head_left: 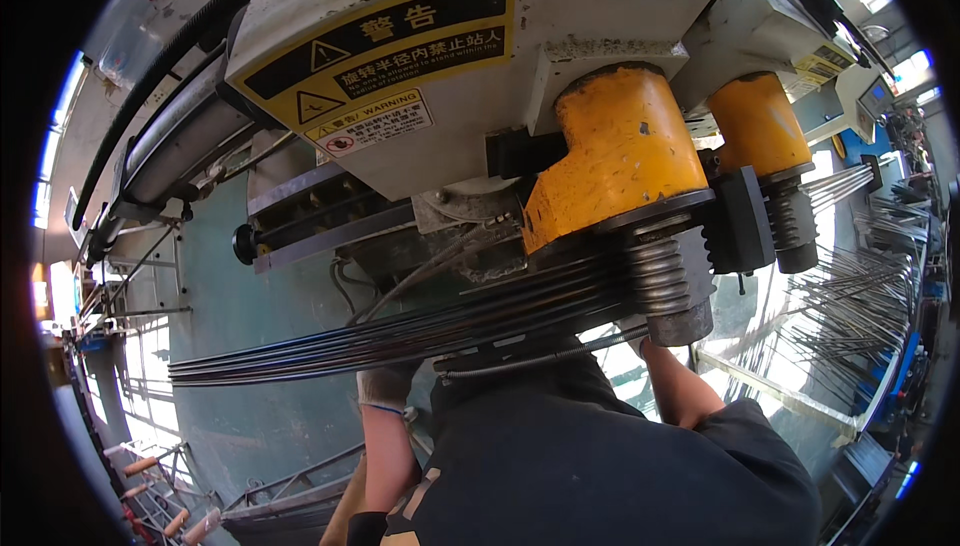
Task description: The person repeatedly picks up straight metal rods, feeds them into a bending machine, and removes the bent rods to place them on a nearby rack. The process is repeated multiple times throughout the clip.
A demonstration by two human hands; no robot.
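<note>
A row of long dark metal rods (300, 351) runs from the left, side by side, to the grooved steel roller (660, 281) under the machine's orange housing (630, 146). My left hand (388, 384), in a white work glove, is just below the rods at their near side; its fingers are hidden behind them. Most of my right hand (637, 342) is hidden behind the lower end of the roller, with only a bit of pale glove and the bare forearm showing. A thin ribbed metal hose (545, 358) crosses in front of my body, between the two hands.
Overhead hangs the machine's large pale body (480, 76) with yellow-black warning labels. A second orange housing (760, 126) with its own roller stands to the right. Heaps of bent rods (860, 286) lie at the far right. A rack with orange-brown rolls (142, 467) stands at lower left.
</note>
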